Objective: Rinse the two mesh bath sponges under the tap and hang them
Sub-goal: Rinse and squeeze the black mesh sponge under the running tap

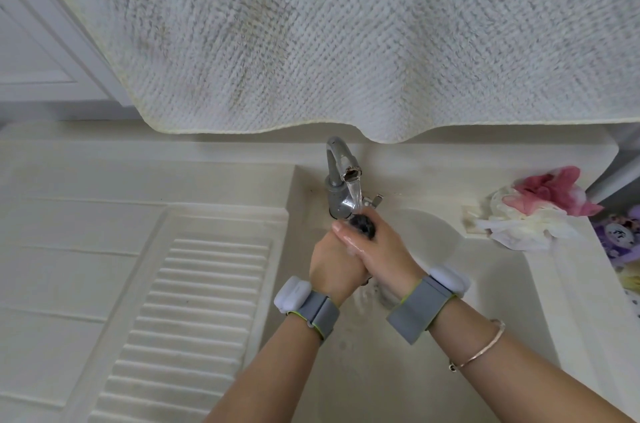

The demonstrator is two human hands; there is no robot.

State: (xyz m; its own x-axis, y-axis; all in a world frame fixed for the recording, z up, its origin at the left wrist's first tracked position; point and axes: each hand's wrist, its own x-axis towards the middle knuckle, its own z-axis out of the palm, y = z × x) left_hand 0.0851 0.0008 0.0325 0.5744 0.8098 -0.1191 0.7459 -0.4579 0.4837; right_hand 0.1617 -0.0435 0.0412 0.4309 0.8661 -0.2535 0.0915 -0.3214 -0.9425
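I see a towel (346, 34) hanging far above the sink (433, 370). My left hand (334, 268) and right hand (377, 246) squeeze a dark sponge (363, 227) under the tap (341, 166); a pink-white sponge (540, 204) lies right. No writing reads.

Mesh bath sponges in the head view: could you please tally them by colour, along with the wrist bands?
Dark sponge, squeezed between the left hand and right hand under the running tap: 1
Pink and white sponge, on the sink ledge: 1
Grey wrist bands, left and right: 2
Total: 4
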